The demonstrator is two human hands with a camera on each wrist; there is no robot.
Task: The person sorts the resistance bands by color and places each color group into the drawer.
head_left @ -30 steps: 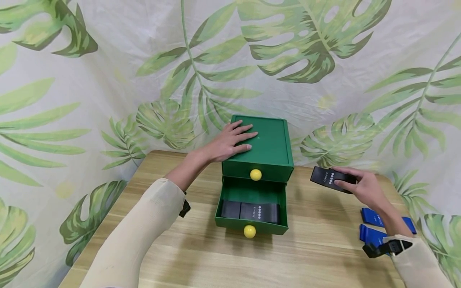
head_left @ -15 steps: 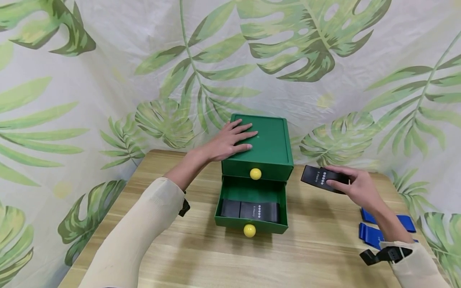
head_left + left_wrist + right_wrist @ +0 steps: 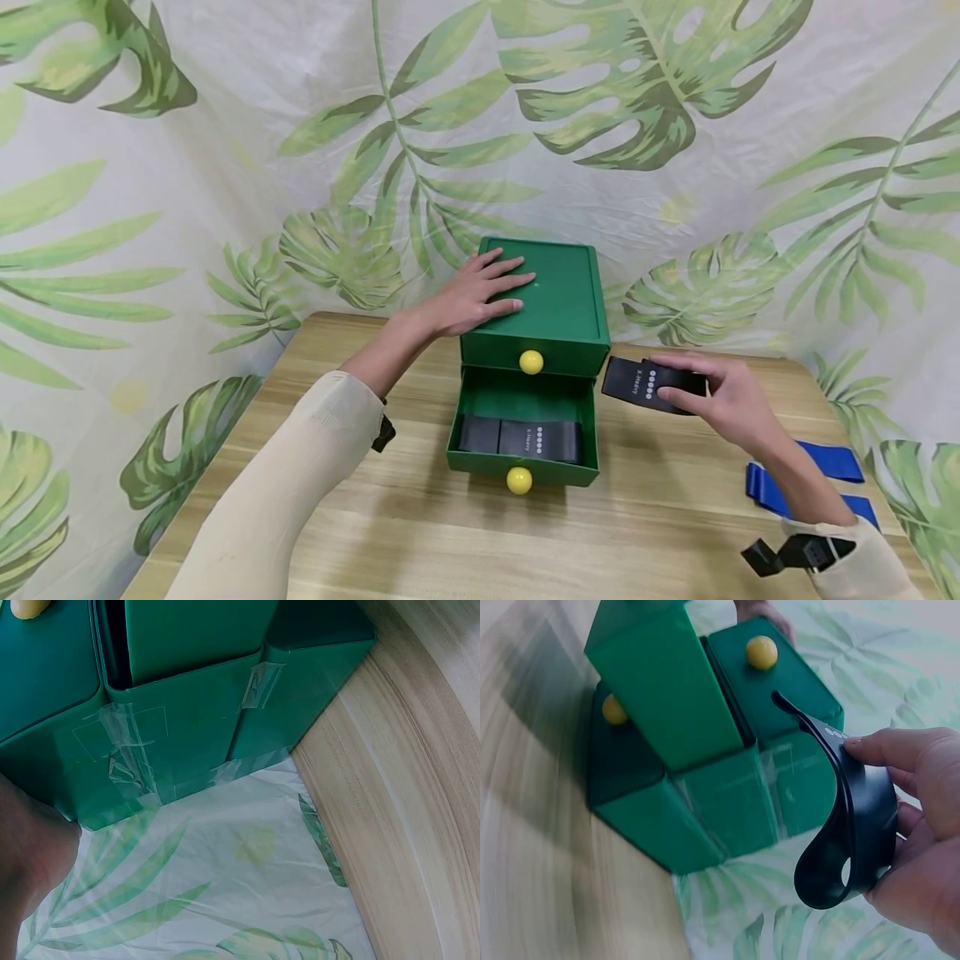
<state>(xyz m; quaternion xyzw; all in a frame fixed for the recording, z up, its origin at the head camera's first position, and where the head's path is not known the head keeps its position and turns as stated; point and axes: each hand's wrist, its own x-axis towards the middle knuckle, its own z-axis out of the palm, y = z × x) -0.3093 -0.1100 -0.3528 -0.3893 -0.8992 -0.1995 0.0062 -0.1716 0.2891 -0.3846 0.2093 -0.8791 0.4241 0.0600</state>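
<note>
My left hand (image 3: 480, 296) rests flat, fingers spread, on top of the green drawer cabinet (image 3: 566, 292). Its middle drawer (image 3: 555, 473) is pulled out and holds a folded black resistance band (image 3: 517, 440) with white dots and lettering. Between thumb and fingers, my right hand (image 3: 723, 400) pinches another folded black resistance band (image 3: 626, 383), marked "X-Heavy", in the air just right of the cabinet. Seen by the right wrist camera, this band (image 3: 844, 802) curves into a loop at its lower end. In the left wrist view only part of the left hand (image 3: 34, 847) shows.
Two blue bands (image 3: 832, 461) lie on the wooden table (image 3: 420, 533) at the right, partly behind my right forearm. The top and bottom drawers are closed, each with a yellow knob (image 3: 615, 710). A leaf-patterned cloth (image 3: 450, 125) hangs behind the table.
My right hand has carried the black resistance band leftward, close to the cabinet's right side. My left hand has stayed on the cabinet top.
</note>
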